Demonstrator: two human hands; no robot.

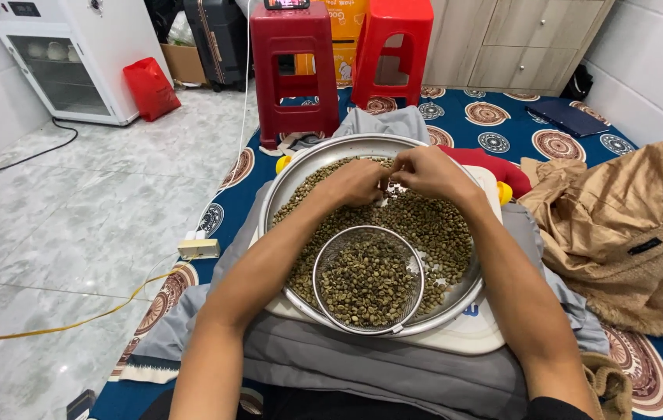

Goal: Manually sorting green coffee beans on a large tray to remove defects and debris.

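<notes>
At the far left stands a white cabinet with a glass door (75, 58) on the pale marble-patterned floor tiles (75, 233), with a red plastic bag (150, 87) beside it and a yellow cord (75, 323) trailing toward a small white power block (198, 249). Two red plastic stools (300, 70) stand further back on the dark blue patterned mat (503, 124). Nearer the middle, a wide round metal tray (285, 187) rests on the person's lap, spread with small greenish-brown beans (433, 229). A round wire-mesh sieve (369, 281) sits in the tray's near part, well filled with the same beans. The left hand (356, 183) and right hand (429, 173) meet over the tray's far side, fingers pinched together on what looks like a bean or a scrap; what exactly they hold is too small to tell. Judging by the full sieve and the many loose beans, the sorting seems partly done. At the right lies a crumpled tan blanket (627, 225).
</notes>
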